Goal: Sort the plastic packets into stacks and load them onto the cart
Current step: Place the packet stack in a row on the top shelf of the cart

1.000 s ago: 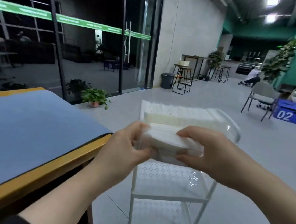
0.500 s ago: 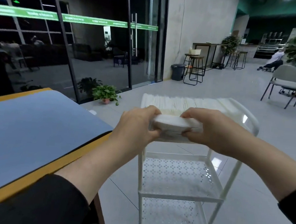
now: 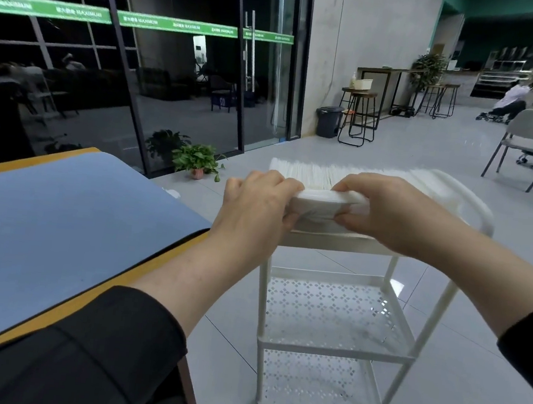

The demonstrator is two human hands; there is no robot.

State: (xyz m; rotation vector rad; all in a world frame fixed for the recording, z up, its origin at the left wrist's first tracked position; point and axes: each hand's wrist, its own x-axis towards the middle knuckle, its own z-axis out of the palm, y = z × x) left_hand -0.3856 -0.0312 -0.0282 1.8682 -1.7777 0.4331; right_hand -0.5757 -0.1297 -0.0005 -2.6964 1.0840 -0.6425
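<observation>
Left hand [image 3: 254, 210]: centre of the frame, fingers curled over the top and thumb under the left end of the stack of packets [image 3: 319, 202]; grip clamped on that end.
Right hand [image 3: 386, 211]: just right of centre, fingers curled over the right end of the same stack, thumb beneath; grip clamped on it.
Stack of packets: white, thin, squeezed between both hands, held level above the near edge of the cart's top tray.
Row of packets [image 3: 310, 175]: white, standing on edge side by side, filling the far part of the top tray, just behind the held stack.
Cart [image 3: 335, 350]: white, three tiers, lower centre to right of the frame; middle and bottom shelves perforated; rounded handle at upper right of the top tray.
Tabletop [image 3: 59, 222]: left half of the frame, covered by a blue mat with a wooden border showing along the edge; near corner just beside the cart.
Sleeves: black, at lower left and at the right edge of the frame.
Potted plant [image 3: 198, 161]: green, on the floor by the glass wall, above the tabletop's far corner.
Bin [image 3: 329, 122]: dark, against the concrete wall, upper centre-right.
Stools [image 3: 361, 118]: tall, just right of the bin.
Chair [image 3: 532, 146]: grey, upper right of the frame.
</observation>
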